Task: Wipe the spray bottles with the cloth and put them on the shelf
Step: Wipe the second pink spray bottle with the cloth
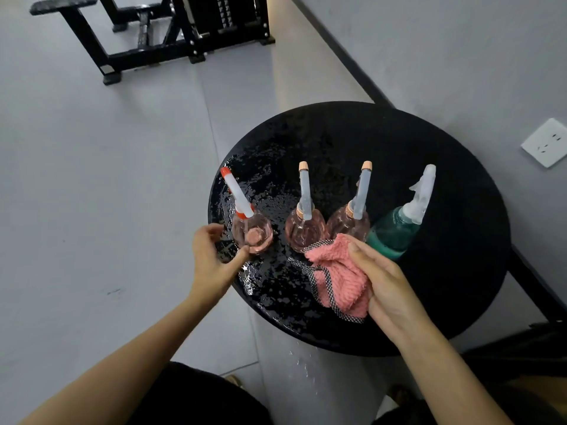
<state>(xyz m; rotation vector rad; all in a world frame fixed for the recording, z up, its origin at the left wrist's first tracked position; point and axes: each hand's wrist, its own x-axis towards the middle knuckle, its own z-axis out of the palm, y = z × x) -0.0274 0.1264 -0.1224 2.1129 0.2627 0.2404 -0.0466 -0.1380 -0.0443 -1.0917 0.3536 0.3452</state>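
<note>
Four upright bottles point(303, 228) line the wet table's point(337, 133) middle, nozzles toward its far edge; the loosely curled left hand's point(211, 259) thumb touches the leftmost bottle point(253, 233), the right hand point(383, 280) grips the cloth point(343, 277).

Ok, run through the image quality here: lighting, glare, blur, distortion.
Head view: light soft and even, shadows faint. Head view: white glare speckles the wet left side of the black table; its right side stays matte. Head view: the wide-angle lens fans the spray bottles apart and stretches both forearms. Head view: left hand slightly soft, pink cloth in the right hand crisp.
</note>
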